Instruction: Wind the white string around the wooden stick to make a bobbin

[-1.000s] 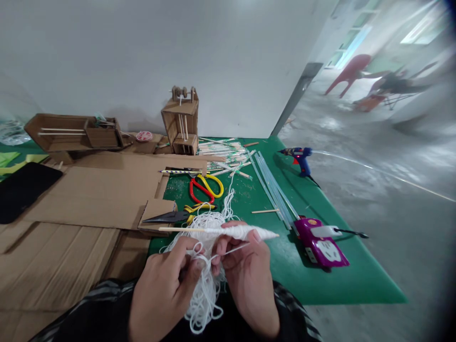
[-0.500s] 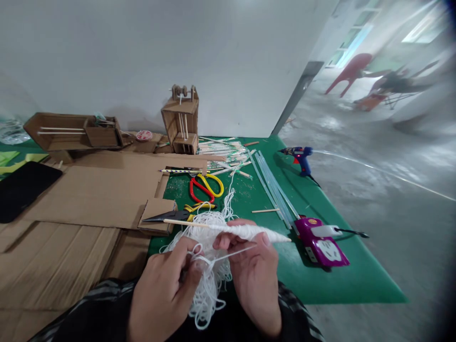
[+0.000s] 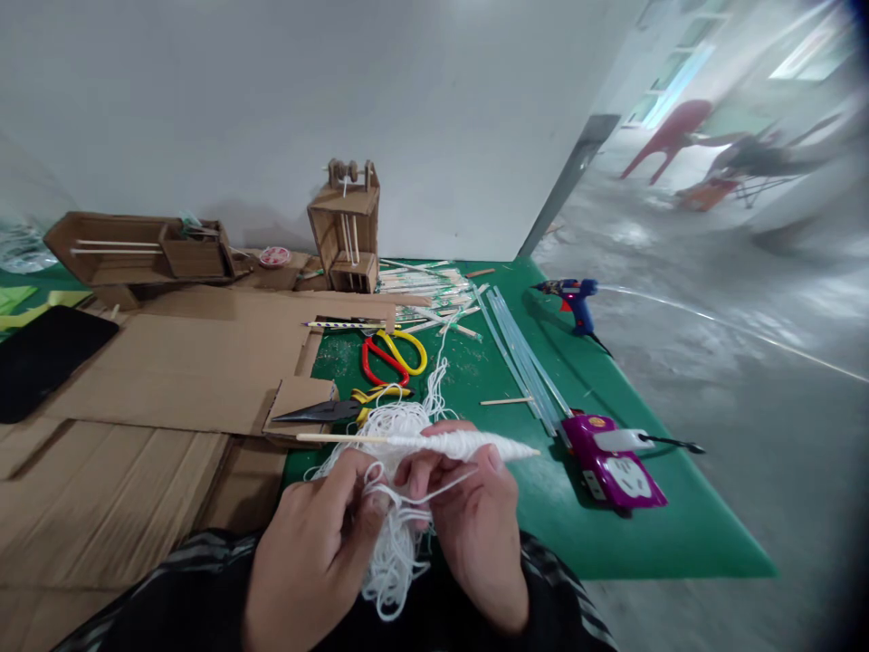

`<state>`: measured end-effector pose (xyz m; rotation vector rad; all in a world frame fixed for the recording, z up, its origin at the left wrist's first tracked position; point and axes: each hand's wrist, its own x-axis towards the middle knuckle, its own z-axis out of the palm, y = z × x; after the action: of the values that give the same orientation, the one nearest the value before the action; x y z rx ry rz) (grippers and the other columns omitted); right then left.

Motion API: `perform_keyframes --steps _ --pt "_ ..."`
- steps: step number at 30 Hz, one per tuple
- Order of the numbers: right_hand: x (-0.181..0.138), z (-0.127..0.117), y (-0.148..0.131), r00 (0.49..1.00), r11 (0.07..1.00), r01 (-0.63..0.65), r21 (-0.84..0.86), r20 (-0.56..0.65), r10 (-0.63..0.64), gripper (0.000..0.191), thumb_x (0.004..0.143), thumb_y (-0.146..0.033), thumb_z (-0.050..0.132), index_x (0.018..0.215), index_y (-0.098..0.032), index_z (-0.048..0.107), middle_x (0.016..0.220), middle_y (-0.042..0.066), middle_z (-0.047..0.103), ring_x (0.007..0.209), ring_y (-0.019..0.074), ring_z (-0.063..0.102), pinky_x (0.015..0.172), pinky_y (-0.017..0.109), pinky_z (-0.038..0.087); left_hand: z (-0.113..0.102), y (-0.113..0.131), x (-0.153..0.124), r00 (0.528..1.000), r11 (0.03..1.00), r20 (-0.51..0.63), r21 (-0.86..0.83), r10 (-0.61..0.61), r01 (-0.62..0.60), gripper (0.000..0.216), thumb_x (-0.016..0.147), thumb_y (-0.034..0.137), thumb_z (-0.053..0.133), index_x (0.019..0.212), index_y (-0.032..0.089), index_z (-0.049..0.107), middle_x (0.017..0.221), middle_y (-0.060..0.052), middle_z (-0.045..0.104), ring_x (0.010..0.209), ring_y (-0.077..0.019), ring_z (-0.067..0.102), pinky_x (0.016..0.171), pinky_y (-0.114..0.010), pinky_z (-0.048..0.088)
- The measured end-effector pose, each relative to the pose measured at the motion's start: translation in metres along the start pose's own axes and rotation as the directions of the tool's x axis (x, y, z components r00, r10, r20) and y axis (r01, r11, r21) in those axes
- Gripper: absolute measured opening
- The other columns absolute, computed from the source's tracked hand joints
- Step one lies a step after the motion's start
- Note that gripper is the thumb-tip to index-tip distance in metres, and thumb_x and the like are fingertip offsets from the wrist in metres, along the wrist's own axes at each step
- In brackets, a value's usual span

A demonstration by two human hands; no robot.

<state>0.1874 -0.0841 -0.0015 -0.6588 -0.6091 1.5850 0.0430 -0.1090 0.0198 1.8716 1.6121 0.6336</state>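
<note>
My right hand [image 3: 475, 534] is closed around a thin wooden stick [image 3: 339, 438] wound with white string [image 3: 468, 445], held level above the green mat [image 3: 611, 525]. My left hand [image 3: 312, 552] pinches a strand of a loose tangle of white string [image 3: 394, 543] that hangs between both hands over my lap. Both fingers' tips meet close to the wound part.
Flat cardboard sheets [image 3: 169, 371] cover the left. A cardboard box [image 3: 136, 249] and small cardboard tower [image 3: 344, 231] stand at the back. Red and yellow scissors [image 3: 390, 358], pliers [image 3: 339, 409], glue sticks [image 3: 522, 362], a blue glue gun [image 3: 574, 299], a purple socket strip [image 3: 611, 466] lie on the mat.
The stick tilted and slid right half a second ago, then came back left and level. My fingers shifted along the string; the tangle hangs slightly differently.
</note>
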Motion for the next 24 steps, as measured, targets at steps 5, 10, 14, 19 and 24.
perform_keyframes --steps 5,10,14,19,24 --pt "0.0018 -0.0042 0.0023 0.997 0.997 -0.060 -0.054 -0.059 0.057 0.045 0.088 -0.059 0.045 0.094 -0.017 0.060 0.047 -0.001 0.056 0.037 0.0113 0.042 0.033 0.018 0.030 -0.0043 0.0020 0.0034 0.999 0.987 0.022 -0.161 0.027 -0.023 0.024 0.097 0.041 0.038 0.090 0.023 0.053 0.088 -0.003 0.063 0.083 -0.0211 0.059 0.071 -0.029 0.041" --pt "0.0021 -0.0055 0.0009 0.998 0.987 -0.042 -0.152 -0.058 0.034 0.045 0.089 -0.057 0.044 0.094 -0.016 0.060 0.048 0.000 0.059 0.033 0.0080 0.035 0.034 0.018 0.020 -0.0068 -0.0013 0.0065 0.987 0.870 0.158 -0.481 -0.032 0.105 0.025 0.096 0.043 0.042 0.087 0.022 0.051 0.079 0.000 0.056 0.072 -0.0153 0.052 0.066 -0.025 0.040" --pt "0.0020 -0.0034 -0.0005 0.998 0.988 -0.045 -0.149 -0.056 0.037 0.045 0.088 -0.057 0.046 0.093 -0.015 0.061 0.052 0.000 0.060 0.034 0.0082 0.040 0.037 0.019 0.021 -0.0052 -0.0041 0.0072 0.961 0.695 0.278 -0.687 -0.016 0.210 0.023 0.097 0.041 0.044 0.086 0.021 0.048 0.072 0.004 0.050 0.063 -0.0105 0.045 0.058 -0.021 0.037" --pt "0.0011 -0.0055 0.0017 0.996 0.986 -0.089 -0.140 -0.033 0.086 0.045 0.086 -0.060 0.047 0.095 -0.018 0.060 0.055 0.000 0.061 0.037 0.0105 0.045 0.039 0.021 0.030 -0.0027 -0.0026 0.0079 0.963 0.676 0.259 -0.699 -0.067 0.235 0.026 0.095 0.043 0.048 0.084 0.019 0.050 0.067 0.005 0.047 0.060 -0.0098 0.041 0.056 -0.020 0.036" --pt "0.0008 -0.0056 0.0033 0.991 0.980 -0.129 -0.152 -0.005 0.130 0.046 0.086 -0.062 0.046 0.093 -0.019 0.060 0.055 0.001 0.064 0.036 0.0124 0.047 0.039 0.024 0.033 -0.0020 -0.0003 0.0104 0.960 0.676 0.264 -0.691 -0.096 0.257 0.031 0.093 0.048 0.049 0.082 0.019 0.049 0.060 0.006 0.049 0.052 -0.0087 0.042 0.050 -0.019 0.035"
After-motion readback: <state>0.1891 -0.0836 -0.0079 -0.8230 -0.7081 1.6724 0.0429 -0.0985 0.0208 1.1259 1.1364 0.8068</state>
